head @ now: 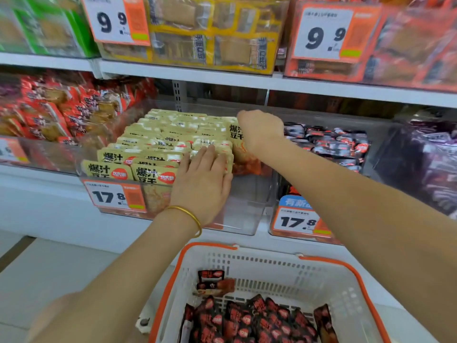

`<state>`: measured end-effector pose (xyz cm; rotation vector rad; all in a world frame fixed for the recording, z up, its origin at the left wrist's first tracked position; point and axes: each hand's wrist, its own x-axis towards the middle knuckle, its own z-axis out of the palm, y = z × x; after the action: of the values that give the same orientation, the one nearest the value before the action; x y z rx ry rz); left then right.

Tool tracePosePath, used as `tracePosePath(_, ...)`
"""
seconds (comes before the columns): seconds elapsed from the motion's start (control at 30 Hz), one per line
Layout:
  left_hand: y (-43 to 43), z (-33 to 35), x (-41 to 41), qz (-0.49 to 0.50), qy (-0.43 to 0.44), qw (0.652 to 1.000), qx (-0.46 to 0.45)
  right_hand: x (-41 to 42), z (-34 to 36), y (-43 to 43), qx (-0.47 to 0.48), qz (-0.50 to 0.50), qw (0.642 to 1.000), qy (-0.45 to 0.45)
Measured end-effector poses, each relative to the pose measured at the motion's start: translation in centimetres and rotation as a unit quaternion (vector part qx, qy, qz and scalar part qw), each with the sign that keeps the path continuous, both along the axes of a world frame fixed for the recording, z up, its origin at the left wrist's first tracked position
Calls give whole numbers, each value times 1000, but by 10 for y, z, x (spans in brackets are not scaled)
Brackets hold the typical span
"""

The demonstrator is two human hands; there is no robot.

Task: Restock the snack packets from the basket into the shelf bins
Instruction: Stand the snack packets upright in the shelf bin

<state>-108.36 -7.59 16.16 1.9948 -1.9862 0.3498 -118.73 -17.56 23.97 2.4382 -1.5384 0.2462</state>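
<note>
Head view, looking forward and down at white shop shelving.

At centre, a clear bin [247,214] on the middle shelf, filled across its left and middle with beige snack packets [158,144]. Stood on edge in rows running front to back, long axis up and down, printed faces toward the camera. On each face, black characters "爆汁豆干" beside a round red logo.

Left hand [202,179], with a gold bangle [190,214] at the wrist, laid flat on the packet tops near the front of the bin, fingers straight and together, pressing down.

Right hand [259,131] further back at the right end of the rows, fingers curled over the top edge of one upright packet [237,134] and gripping it. Same characters at its top, orange-red food visible lower down.

On the bin front, a price card [115,196] reading "17.8" with an orange block. On the neighbouring bin to the right, full of black-and-red packets [329,144], a second card [299,221] also reading "17.8", under a blue strip starting "有新".

On the shelf above, two cards reading "9.9" [112,19] [324,33], with yellow packets [210,43] between them.

Below the arms, a white slotted basket [272,263] with an orange rim, holding a loose heap of dark red packets [247,320] pointing every way. Pale floor at lower left.
</note>
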Motion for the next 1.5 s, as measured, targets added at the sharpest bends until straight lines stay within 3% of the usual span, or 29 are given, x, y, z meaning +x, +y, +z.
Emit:
tracePosePath(0.2, -2, -4, 1, -7, 6, 1000, -17, 10, -9, -36, 26, 20, 991, 133)
tracePosePath(0.47, -6, -9, 2, -18, 1, 999, -44, 17, -20, -61, 3, -44, 985, 168)
tracePosePath(0.63, -1, -6, 2, -36, 29, 996, -83, 7, -4, -44, 6, 13, 1000, 27)
tracePosePath(0.73, 12, -5, -2, -90, 49, 976, -190, -14, 15, -10, -6, 98, 992, -85)
tracePosePath(0.87, 52, -15, -16, -142, 37, 954, -263, -69, 16, 81, 56, 200, 932, -297)
tracePosePath(1.0, 81, -60, -18, -216, 6, 964, -152, -107, -55, 156, 267, 198, 861, -385)
tracePosePath(1.07, 82, -82, -19, -247, -1, 967, -61, -111, -108, 164, 357, 147, 855, -347)
tracePosePath(1.23, 76, -118, -26, -250, 6, 961, 119, -135, -266, 147, 496, 13, 858, -132)
tracePosePath(1.3, 73, -126, -30, -249, 11, 957, 149, -155, -324, 149, 532, -52, 844, -50)
tracePosePath(1.4, 66, -132, -40, -279, 37, 947, 153, -176, -375, 160, 564, -68, 820, 72)
tracePosePath(1.5, 58, -137, -44, -296, 33, 940, 165, -185, -403, 170, 567, -96, 815, 71)
